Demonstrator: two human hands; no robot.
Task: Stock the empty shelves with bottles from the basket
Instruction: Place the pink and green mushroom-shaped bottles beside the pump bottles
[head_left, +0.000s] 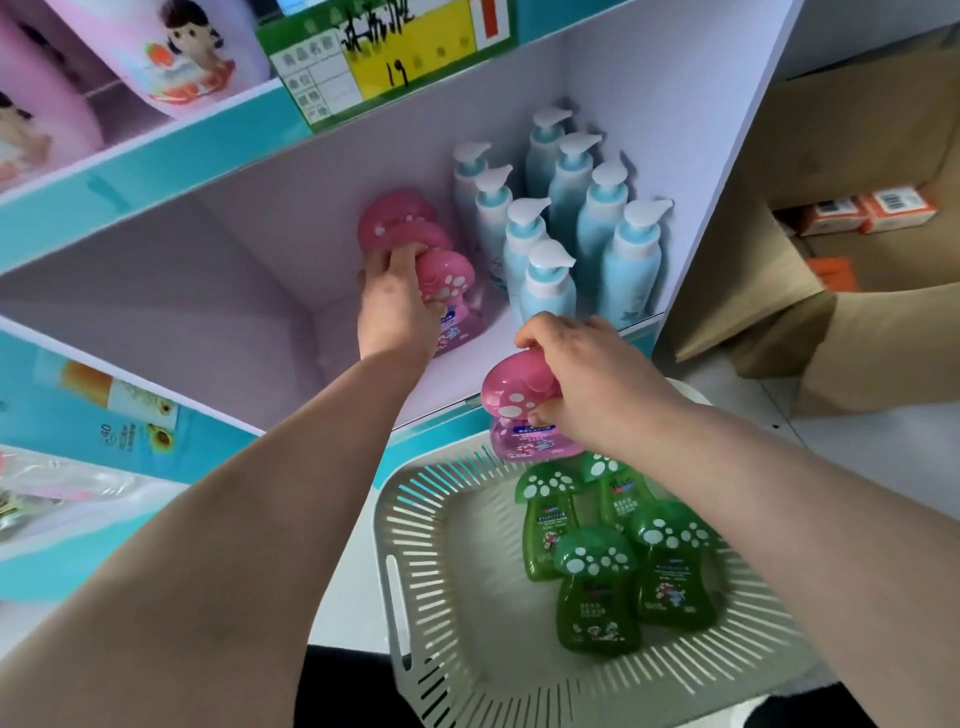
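A pale slatted basket (415, 519) sat nearest, low in the view, over a white floor (857, 441). Beyond it rose a lilac shelf (234, 291) with turquoise front edges. To its right stood open cardboard boxes (779, 234), one holding small orange-and-white cartons (883, 208).

The right hand (587, 384) hung above the basket's far rim, just in front of the shelf's lip. Its fingers were curled over the cap of a pink bottle (511, 395), with the thumb tucked below at the neck, so the bottle was gripped clear of the basket. Farther in, the left hand (395, 306) reached into the shelf bay. Its fingers were wrapped about the neck of a second pink bottle (449, 291) at the front of a short row. The wrist hid that bottle's base, so whether it stood on the board could not be told.

Four green bottles (597, 587) lay together on the right of the basket floor, each with a spotted mushroom-shaped cap and a printed label. The pink ones had the same shape: a rosy domed cap with white spots over a clear pink body. Two more pink caps (397, 215) showed behind the left hand. Just right of them, eight blue pump bottles (602, 223) with white heads stood upright in two rows against the bay's right wall. A green and yellow price card (384, 57) hung on the shelf edge above.
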